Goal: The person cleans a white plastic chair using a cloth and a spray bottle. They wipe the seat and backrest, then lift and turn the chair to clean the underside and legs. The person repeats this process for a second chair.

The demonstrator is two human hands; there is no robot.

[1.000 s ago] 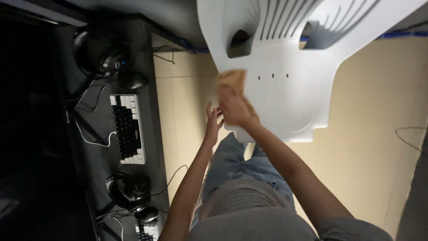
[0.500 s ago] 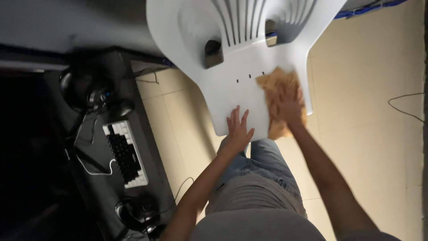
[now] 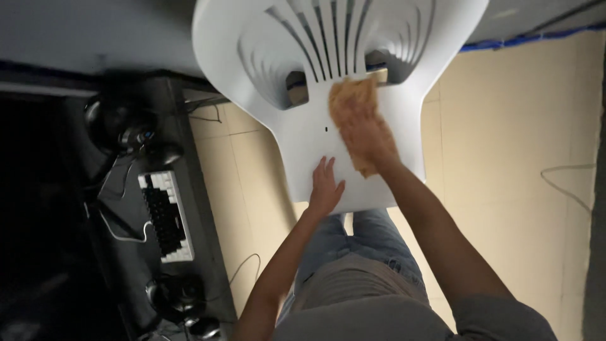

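A white plastic chair (image 3: 303,63) with a slatted back stands in front of me on the tiled floor. My right hand (image 3: 374,142) presses an orange-brown cloth (image 3: 351,104) flat on the seat, near where the seat meets the back. My left hand (image 3: 324,187) lies flat on the seat's front edge with its fingers spread, holding nothing. My legs in blue jeans (image 3: 372,237) show below the seat.
A dark desk (image 3: 145,208) runs along the left, carrying a black-and-white keyboard (image 3: 165,216), headphones (image 3: 117,123), cables and a second headset (image 3: 180,297). Beige floor tiles (image 3: 505,158) spread to the right, with a thin cable (image 3: 568,180) on them and a blue strip (image 3: 530,38) along the wall.
My right hand has slid the cloth from the seat's right front toward the back of the seat. The left hand stays on the front edge. The view has shifted.
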